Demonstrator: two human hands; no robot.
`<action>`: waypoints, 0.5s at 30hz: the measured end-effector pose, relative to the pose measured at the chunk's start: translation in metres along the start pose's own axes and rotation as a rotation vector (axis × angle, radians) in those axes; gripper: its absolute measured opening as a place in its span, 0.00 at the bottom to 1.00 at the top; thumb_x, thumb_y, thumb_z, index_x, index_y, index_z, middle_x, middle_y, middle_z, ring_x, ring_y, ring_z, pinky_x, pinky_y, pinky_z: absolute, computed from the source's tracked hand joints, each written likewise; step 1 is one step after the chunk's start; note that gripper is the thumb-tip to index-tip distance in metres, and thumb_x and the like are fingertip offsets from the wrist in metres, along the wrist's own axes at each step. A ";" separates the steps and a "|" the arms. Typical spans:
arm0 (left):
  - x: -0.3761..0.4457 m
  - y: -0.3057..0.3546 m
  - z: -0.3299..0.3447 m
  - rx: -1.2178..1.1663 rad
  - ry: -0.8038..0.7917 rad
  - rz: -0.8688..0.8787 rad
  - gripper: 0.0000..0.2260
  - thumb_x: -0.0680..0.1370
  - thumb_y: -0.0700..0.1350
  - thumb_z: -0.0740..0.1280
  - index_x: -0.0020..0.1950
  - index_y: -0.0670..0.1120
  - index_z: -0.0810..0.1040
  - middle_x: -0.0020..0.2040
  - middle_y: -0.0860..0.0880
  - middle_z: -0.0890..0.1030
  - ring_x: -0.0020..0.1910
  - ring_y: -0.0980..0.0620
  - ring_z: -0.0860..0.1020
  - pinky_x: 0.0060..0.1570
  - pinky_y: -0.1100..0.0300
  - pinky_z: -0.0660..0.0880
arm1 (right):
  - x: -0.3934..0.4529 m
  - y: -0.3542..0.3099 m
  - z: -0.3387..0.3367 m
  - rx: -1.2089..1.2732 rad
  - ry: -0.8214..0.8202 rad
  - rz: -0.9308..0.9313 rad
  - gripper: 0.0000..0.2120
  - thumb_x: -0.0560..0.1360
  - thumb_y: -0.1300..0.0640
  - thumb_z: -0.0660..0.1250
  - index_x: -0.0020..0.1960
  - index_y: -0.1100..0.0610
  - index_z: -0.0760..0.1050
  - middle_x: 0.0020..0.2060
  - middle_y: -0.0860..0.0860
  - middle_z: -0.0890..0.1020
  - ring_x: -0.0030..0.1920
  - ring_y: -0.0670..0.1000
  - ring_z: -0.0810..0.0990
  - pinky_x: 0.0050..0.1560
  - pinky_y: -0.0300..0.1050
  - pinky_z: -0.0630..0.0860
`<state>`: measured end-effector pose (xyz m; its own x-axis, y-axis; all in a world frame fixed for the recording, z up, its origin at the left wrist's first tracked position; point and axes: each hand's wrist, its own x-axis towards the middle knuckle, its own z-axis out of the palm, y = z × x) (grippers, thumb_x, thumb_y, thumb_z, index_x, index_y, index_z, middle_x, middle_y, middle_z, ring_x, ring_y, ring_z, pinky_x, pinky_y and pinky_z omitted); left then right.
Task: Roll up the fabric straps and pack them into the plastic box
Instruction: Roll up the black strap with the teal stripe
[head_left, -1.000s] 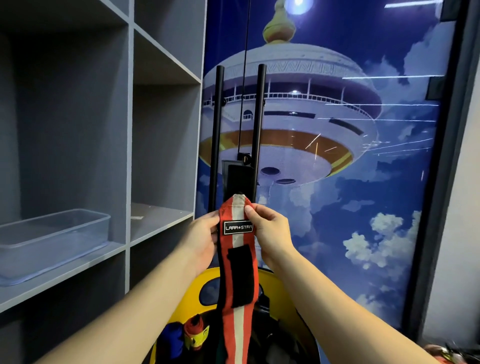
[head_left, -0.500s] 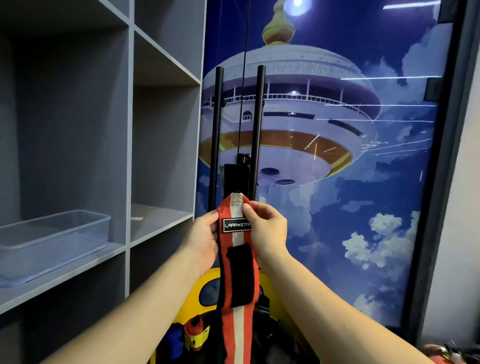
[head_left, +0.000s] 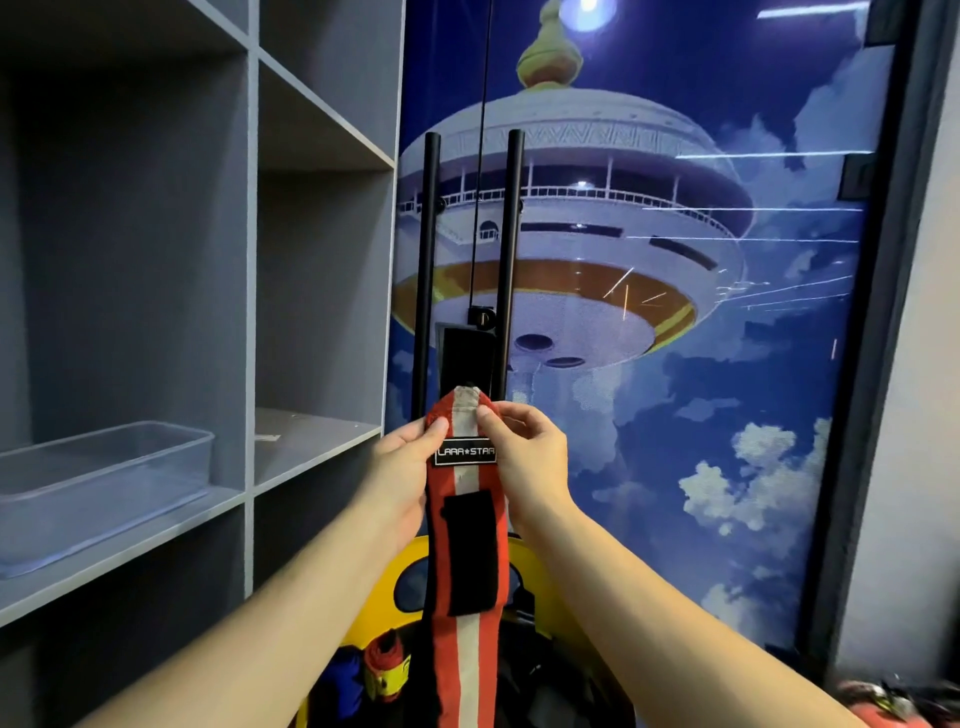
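You stand before a grey shelf unit (head_left: 249, 260) on your left and a glass door (head_left: 649, 364) covered with a blue sky picture of a round white tower; two black upright handles (head_left: 506, 260) run down the door just behind your hands. The clear plastic box (head_left: 104, 483) sits on a shelf board at the left, well apart from your hands, and nothing shows inside it. Your left hand (head_left: 400, 478) pinches the left edge of the red and white fabric strap (head_left: 467, 571) near its top, thumb on the front. Your right hand (head_left: 530, 462) pinches the right edge at the same height, thumb and forefinger curled onto the cloth just above the black label. The strap hangs straight down between your forearms, with a black patch on its front, and covers part of a yellow round container (head_left: 374, 587) below. In that container lie a rolled red strap (head_left: 387, 662) and something blue (head_left: 340, 686), partly hidden by your left arm.
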<state>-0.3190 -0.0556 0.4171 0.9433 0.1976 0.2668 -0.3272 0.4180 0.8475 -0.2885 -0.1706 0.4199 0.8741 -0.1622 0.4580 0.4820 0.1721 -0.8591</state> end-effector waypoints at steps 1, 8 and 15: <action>0.000 0.000 -0.001 0.011 -0.010 0.000 0.10 0.82 0.38 0.63 0.60 0.39 0.81 0.53 0.38 0.85 0.50 0.42 0.85 0.51 0.50 0.82 | 0.001 0.000 -0.001 -0.008 -0.007 -0.004 0.04 0.74 0.57 0.76 0.48 0.55 0.83 0.42 0.51 0.87 0.47 0.53 0.86 0.53 0.51 0.82; 0.002 0.006 -0.006 0.148 -0.007 -0.012 0.07 0.79 0.39 0.69 0.55 0.42 0.84 0.44 0.46 0.87 0.40 0.52 0.86 0.40 0.61 0.81 | 0.005 0.006 -0.007 -0.040 0.065 -0.009 0.09 0.71 0.54 0.78 0.47 0.53 0.81 0.42 0.53 0.86 0.45 0.53 0.85 0.54 0.58 0.82; -0.001 0.006 0.001 0.034 0.213 0.030 0.07 0.74 0.38 0.75 0.51 0.44 0.85 0.41 0.46 0.87 0.35 0.51 0.85 0.30 0.64 0.78 | 0.002 0.009 -0.012 -0.570 0.087 -0.464 0.04 0.74 0.50 0.74 0.44 0.50 0.81 0.45 0.44 0.76 0.48 0.45 0.76 0.51 0.43 0.73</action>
<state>-0.3214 -0.0538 0.4222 0.8988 0.3941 0.1918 -0.3493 0.3796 0.8567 -0.2830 -0.1806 0.4108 0.5685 -0.1759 0.8037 0.6743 -0.4601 -0.5776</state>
